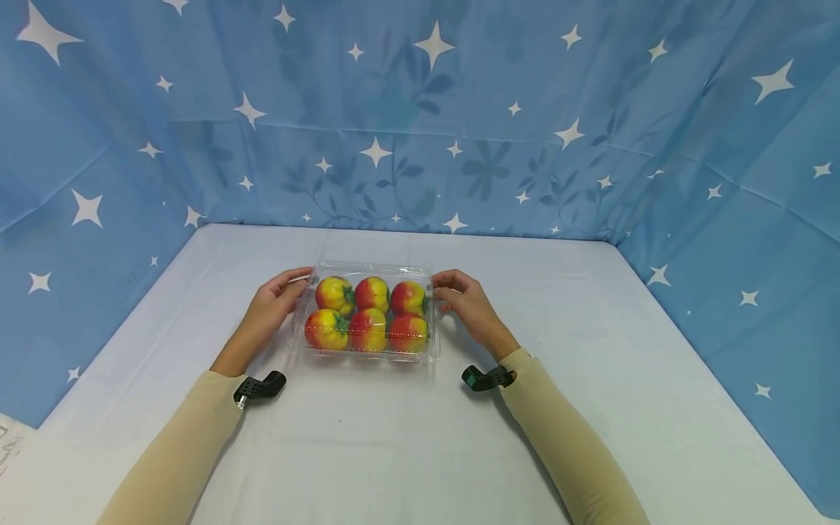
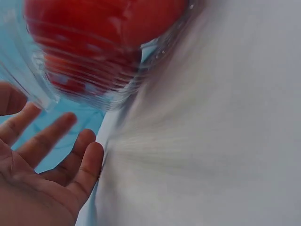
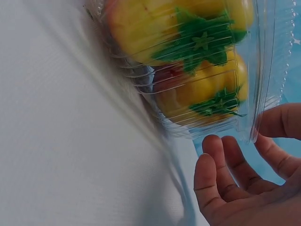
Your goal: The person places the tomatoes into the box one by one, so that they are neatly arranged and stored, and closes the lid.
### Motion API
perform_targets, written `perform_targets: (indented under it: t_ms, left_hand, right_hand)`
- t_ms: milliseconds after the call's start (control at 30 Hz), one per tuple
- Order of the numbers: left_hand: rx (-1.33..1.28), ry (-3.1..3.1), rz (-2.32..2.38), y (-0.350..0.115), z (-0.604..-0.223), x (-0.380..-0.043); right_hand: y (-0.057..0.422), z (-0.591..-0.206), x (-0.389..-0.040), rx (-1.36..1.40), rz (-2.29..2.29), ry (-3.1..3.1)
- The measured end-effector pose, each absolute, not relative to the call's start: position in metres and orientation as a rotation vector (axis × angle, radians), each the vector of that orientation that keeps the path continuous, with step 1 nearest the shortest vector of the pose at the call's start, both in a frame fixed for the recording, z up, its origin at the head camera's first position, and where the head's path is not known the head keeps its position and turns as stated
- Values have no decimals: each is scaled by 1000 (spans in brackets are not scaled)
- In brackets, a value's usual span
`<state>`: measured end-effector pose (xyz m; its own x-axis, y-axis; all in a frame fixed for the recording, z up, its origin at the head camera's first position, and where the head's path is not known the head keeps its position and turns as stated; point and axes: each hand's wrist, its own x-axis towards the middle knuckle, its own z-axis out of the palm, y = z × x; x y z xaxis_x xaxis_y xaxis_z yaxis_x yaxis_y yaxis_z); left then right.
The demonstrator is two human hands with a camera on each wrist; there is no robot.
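A clear plastic clamshell box (image 1: 367,356) sits on the white table in front of me, holding several red-and-yellow, tomato-like fruits (image 1: 369,329) with green leafy tops. At its left end, my left hand (image 1: 270,306) has thumb and forefinger at the rim; the other fingers spread loosely below in the left wrist view. My right hand (image 1: 474,308) pinches the right end's rim between thumb and forefinger. In the right wrist view, its other fingers (image 3: 205,174) curve under the rim, beside the ribbed wall. Green tops face the right end, red sides the left.
White cloth (image 1: 367,445) covers the table. Blue curtains with white stars (image 1: 394,109) rise behind it and along both sides. A black strap-mounted device (image 1: 259,388) is on the left wrist, and another black device (image 1: 487,378) is on the right.
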<state>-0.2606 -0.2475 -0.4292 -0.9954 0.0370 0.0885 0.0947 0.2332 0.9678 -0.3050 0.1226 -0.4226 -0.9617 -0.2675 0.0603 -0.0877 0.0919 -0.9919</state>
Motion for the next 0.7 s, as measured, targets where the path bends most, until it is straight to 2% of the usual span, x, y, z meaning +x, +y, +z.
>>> perform_targets:
  t_ms: [467, 700]
  left_hand:
    - [-262, -2677, -1847, -261, -411, -210]
    - [-236, -2850, -1926, -265, -398, -189]
  right_hand:
    - [123, -423, -302, -405, -1993, 2244]
    - [121, -421, -302, -399, -1970, 2271]
